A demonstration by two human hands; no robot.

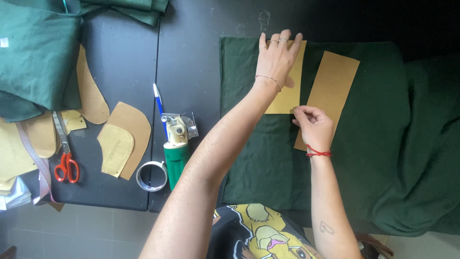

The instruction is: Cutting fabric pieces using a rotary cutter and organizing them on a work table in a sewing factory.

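- I see left hand flat, fingers spread, pressing yellow pattern piece on green fabric.
- Right hand grip pinches brown pattern piece edge.
- Both laid; nothing cut yet, I judge.

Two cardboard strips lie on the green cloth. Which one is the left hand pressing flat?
The yellower strip, on the left of the pair. The left hand lies spread on its top end. The browner, tilted strip beside it is free there; the right hand pinches near its lower edge.
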